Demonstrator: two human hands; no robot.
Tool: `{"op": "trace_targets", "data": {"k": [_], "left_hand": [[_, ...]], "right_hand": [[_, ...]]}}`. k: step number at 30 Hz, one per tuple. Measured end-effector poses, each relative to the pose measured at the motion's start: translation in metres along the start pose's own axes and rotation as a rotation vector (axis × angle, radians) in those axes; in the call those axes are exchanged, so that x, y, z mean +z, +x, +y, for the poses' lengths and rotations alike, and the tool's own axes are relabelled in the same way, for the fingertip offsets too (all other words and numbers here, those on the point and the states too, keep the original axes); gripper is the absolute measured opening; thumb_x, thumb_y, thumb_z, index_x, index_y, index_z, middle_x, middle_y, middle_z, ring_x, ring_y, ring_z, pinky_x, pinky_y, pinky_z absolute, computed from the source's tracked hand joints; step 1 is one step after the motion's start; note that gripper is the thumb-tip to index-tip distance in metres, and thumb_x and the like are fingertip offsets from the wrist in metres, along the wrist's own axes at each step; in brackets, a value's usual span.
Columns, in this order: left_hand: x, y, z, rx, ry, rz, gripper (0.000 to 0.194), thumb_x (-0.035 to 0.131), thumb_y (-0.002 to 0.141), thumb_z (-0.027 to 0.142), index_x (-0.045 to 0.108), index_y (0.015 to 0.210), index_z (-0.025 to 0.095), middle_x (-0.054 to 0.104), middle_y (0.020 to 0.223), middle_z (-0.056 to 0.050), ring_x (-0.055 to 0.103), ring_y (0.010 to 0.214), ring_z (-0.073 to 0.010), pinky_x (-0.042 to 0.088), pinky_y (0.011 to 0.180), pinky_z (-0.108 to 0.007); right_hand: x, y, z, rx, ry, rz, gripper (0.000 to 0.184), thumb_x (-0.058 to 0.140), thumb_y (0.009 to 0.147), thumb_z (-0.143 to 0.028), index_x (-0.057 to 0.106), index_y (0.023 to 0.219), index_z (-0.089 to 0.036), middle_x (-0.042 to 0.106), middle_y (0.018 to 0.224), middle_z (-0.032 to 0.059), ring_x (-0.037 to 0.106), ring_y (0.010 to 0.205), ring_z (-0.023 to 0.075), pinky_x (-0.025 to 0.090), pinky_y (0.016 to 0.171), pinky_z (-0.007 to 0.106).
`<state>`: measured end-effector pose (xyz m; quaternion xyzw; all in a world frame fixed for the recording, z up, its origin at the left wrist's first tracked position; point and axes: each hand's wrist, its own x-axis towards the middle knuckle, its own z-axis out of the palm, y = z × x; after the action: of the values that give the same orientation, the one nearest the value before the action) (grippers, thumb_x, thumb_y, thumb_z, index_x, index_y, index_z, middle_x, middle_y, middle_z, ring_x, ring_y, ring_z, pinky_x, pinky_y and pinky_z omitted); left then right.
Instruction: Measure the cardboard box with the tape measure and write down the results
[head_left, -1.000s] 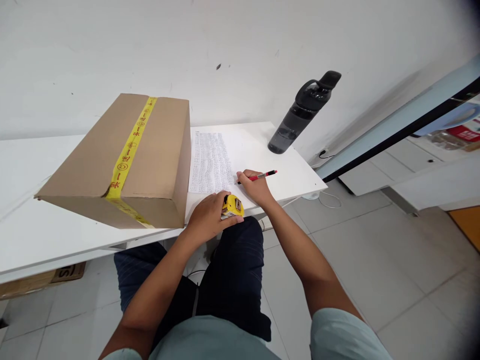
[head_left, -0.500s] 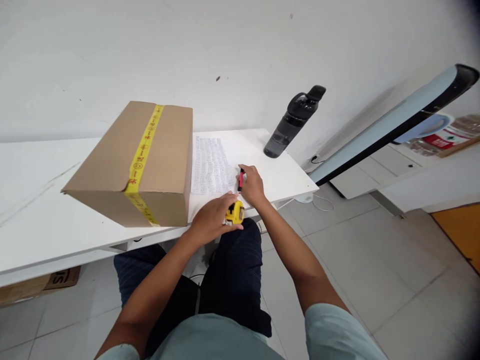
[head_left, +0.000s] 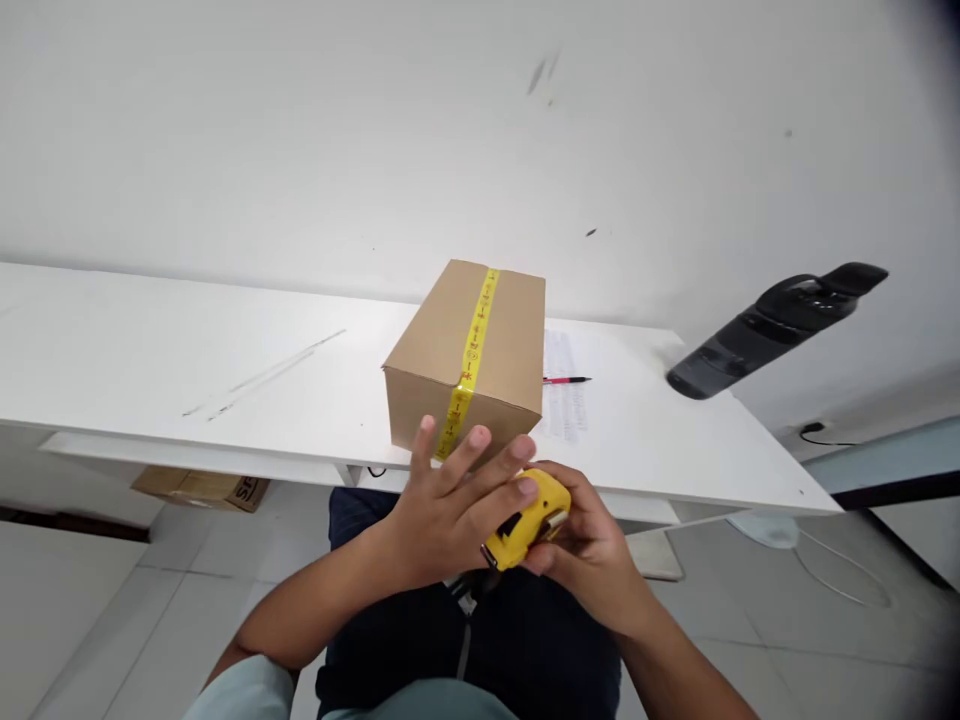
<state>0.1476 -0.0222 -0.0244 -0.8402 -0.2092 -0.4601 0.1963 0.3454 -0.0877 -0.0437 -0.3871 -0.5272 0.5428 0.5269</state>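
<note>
My right hand (head_left: pixel 589 545) is closed around a yellow tape measure (head_left: pixel 536 515), held above my lap just in front of the table edge. Against the left side of the tape measure is my left hand (head_left: pixel 457 505), its fingers stretched out and spread; whether it bears any weight I cannot tell. Beyond the fingers a cardboard box (head_left: pixel 491 345) with yellow printed tape along its top sits on the white table (head_left: pixel 187 350). Right of the box, a red and black pen (head_left: pixel 568 380) lies across a sheet of written paper (head_left: pixel 562 415), partly hidden by the box.
A dark water bottle (head_left: pixel 757 335) stands at the table's right end. Behind the table is a white wall (head_left: pixel 337 130). Another cardboard box (head_left: pixel 202 487) rests on the floor under the table at left.
The tape measure has passed from my left hand to my right. The pen has left my right hand and lies on the paper. The view has swung left.
</note>
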Motion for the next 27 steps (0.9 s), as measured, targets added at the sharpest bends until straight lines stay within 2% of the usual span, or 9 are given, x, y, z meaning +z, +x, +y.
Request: {"op": "trace_targets", "data": {"k": [3,5,7,11,14,17,21,24,27], "left_hand": [[-0.025,0.003,-0.005,0.056,0.083,0.013,0.046,0.054,0.096,0.063,0.068,0.115,0.023,0.069,0.136,-0.005,0.025,0.158,-0.0231,0.010,0.132,-0.060],[-0.044,0.006,-0.009,0.117,0.093,0.005,0.031,0.060,0.098,0.051,0.071,0.111,0.025,0.072,0.132,-0.001,0.050,0.144,-0.0186,0.014,0.132,-0.055],[-0.060,0.009,-0.012,0.164,0.092,-0.047,0.025,0.065,0.097,0.041,0.073,0.111,0.023,0.073,0.130,-0.002,0.062,0.130,-0.0167,0.019,0.132,-0.051],[-0.075,0.014,-0.012,0.241,0.072,-0.114,0.023,0.059,0.097,0.024,0.072,0.114,0.018,0.071,0.132,-0.007,0.062,0.132,-0.0194,0.027,0.129,-0.049],[-0.082,0.016,-0.024,0.269,0.105,-0.161,0.022,0.056,0.096,0.020,0.071,0.112,0.025,0.073,0.130,0.000,0.063,0.129,-0.0162,0.019,0.132,-0.048],[-0.085,0.012,-0.067,0.127,0.239,-0.075,0.026,0.064,0.091,0.016,0.068,0.113,0.030,0.077,0.121,0.002,0.072,0.111,-0.0168,0.020,0.131,-0.051],[-0.072,-0.011,-0.148,-0.243,0.285,0.115,0.027,0.067,0.091,0.017,0.068,0.115,0.030,0.079,0.110,-0.002,0.075,0.100,-0.0217,0.044,0.115,-0.054],[-0.058,-0.027,-0.181,-0.353,0.273,0.121,0.020,0.067,0.094,0.023,0.071,0.113,0.027,0.079,0.105,-0.005,0.075,0.098,-0.0225,0.050,0.108,-0.051],[-0.051,-0.030,-0.176,-0.358,0.192,0.112,0.025,0.067,0.095,0.025,0.071,0.119,0.029,0.078,0.111,-0.005,0.073,0.104,-0.0227,0.051,0.106,-0.047]], "right_hand": [[0.011,0.017,-0.013,-0.058,0.021,0.060,0.052,0.090,0.075,-0.030,0.062,0.119,-0.035,0.071,0.100,-0.0007,0.068,0.083,0.0130,0.058,0.072,0.021],[0.015,0.022,-0.021,-0.094,0.055,0.065,0.048,0.089,0.075,-0.028,0.063,0.115,-0.034,0.070,0.094,-0.0022,0.066,0.078,0.0105,0.057,0.069,0.018],[0.020,0.021,-0.028,-0.090,0.101,0.043,0.046,0.090,0.075,-0.028,0.064,0.113,-0.033,0.070,0.091,-0.0031,0.065,0.073,0.0089,0.057,0.065,0.016],[0.028,0.011,-0.036,-0.077,0.155,-0.018,0.048,0.092,0.072,-0.027,0.066,0.111,-0.033,0.072,0.087,-0.0044,0.066,0.067,0.0080,0.057,0.060,0.015],[0.025,0.010,-0.037,-0.181,0.072,0.079,0.054,0.094,0.067,-0.022,0.067,0.112,-0.033,0.075,0.090,-0.0040,0.070,0.071,0.0104,0.060,0.064,0.018],[0.007,0.018,-0.037,-0.363,-0.086,0.371,0.058,0.094,0.066,-0.021,0.068,0.118,-0.031,0.076,0.103,0.0006,0.073,0.086,0.0158,0.064,0.074,0.025],[-0.026,0.041,-0.036,-0.578,-0.280,0.662,0.063,0.089,0.073,-0.027,0.066,0.131,-0.029,0.068,0.127,0.0068,0.070,0.109,0.0227,0.062,0.092,0.037],[-0.042,0.057,-0.033,-0.616,-0.364,0.675,0.070,0.083,0.080,-0.033,0.056,0.145,-0.033,0.065,0.132,0.0076,0.068,0.114,0.0240,0.058,0.099,0.043],[-0.042,0.066,-0.029,-0.568,-0.453,0.581,0.071,0.076,0.087,-0.038,0.048,0.151,-0.034,0.064,0.137,0.0088,0.067,0.116,0.0250,0.058,0.100,0.045]]}}
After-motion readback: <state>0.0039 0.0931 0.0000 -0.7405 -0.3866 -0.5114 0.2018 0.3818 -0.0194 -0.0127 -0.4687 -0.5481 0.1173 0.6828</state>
